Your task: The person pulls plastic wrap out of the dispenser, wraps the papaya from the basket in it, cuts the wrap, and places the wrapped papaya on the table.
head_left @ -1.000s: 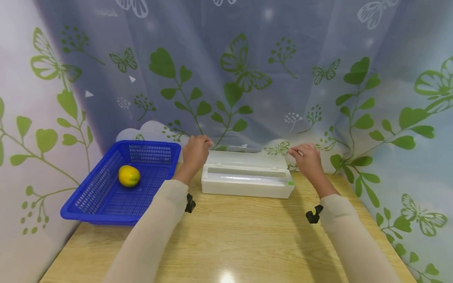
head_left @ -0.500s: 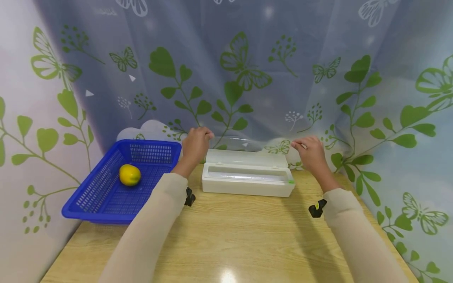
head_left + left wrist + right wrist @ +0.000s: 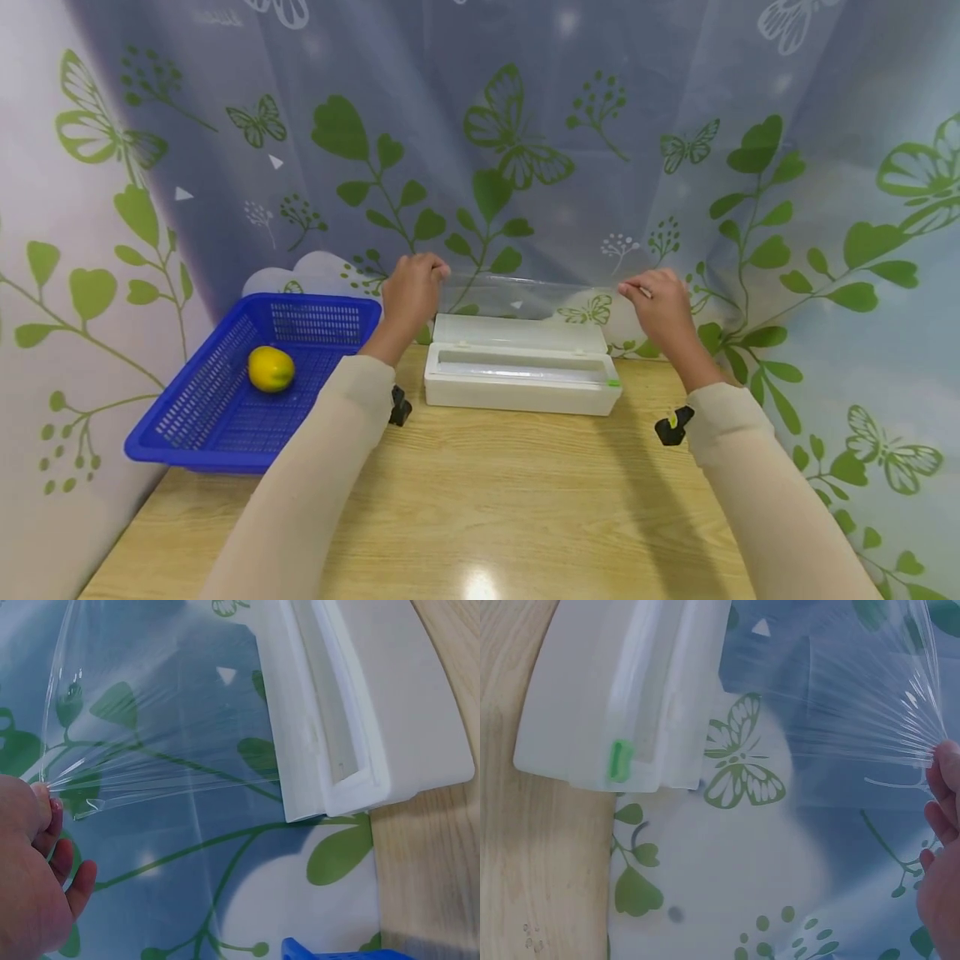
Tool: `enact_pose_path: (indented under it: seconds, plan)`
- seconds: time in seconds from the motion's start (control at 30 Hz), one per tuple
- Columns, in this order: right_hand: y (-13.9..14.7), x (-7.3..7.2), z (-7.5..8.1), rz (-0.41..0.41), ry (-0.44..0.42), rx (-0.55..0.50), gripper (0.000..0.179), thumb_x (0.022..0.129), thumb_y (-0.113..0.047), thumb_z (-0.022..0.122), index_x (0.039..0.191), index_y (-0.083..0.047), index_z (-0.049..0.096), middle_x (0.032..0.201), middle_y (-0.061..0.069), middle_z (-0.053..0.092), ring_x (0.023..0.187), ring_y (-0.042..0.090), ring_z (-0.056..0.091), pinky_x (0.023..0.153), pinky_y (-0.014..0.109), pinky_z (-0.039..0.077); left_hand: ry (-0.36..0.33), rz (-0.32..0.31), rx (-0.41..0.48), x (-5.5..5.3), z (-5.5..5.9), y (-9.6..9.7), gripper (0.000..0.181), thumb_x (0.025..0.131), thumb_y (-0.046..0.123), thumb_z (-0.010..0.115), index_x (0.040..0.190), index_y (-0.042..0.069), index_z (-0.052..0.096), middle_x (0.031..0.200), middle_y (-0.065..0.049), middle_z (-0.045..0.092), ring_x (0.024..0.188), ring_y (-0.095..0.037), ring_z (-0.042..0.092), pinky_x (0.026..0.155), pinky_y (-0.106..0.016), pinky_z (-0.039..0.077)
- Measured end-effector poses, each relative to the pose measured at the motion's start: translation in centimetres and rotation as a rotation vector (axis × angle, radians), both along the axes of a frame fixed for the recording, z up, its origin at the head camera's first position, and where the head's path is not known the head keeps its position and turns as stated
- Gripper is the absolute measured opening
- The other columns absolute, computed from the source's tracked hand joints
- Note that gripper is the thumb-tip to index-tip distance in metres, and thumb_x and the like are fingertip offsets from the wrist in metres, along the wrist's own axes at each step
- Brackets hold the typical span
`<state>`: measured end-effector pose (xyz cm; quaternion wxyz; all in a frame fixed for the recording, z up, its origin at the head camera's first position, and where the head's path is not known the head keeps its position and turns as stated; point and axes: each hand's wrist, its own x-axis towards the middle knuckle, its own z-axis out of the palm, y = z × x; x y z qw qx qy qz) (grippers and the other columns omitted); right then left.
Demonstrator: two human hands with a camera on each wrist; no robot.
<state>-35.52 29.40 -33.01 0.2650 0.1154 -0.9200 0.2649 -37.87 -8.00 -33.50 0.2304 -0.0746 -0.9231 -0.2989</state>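
We see the left hand with its grip clamped on one side of the clear film, and the right hand with its grip clamped on the other. The clear film stretches between them, behind the white box, creasing toward each hand. We see the white box on the desk, its lid swung back, a green slider near its right end. To the left, we find a yellow fruit inside a blue basket.
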Motion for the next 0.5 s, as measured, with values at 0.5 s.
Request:
enact_pose_path:
  seconds: [0.5]
  plan:
    - [-0.2, -0.5, 2.1, 0.0, 0.023, -0.002, 0.024, 0.098, -0.02, 0.066, 0.107, 0.001, 0.074, 0.107, 0.02, 0.069, 0.113, 0.037, 0.049, 0.105, 0.059, 0.028, 0.035, -0.013, 0.031, -0.3, 2.2, -0.3, 0.029, 0.106, 0.033, 0.05, 0.117, 0.015, 0.069, 0.114, -0.002, 0.069, 0.1, -0.023, 0.056, 0.079, -0.045, 0.048]
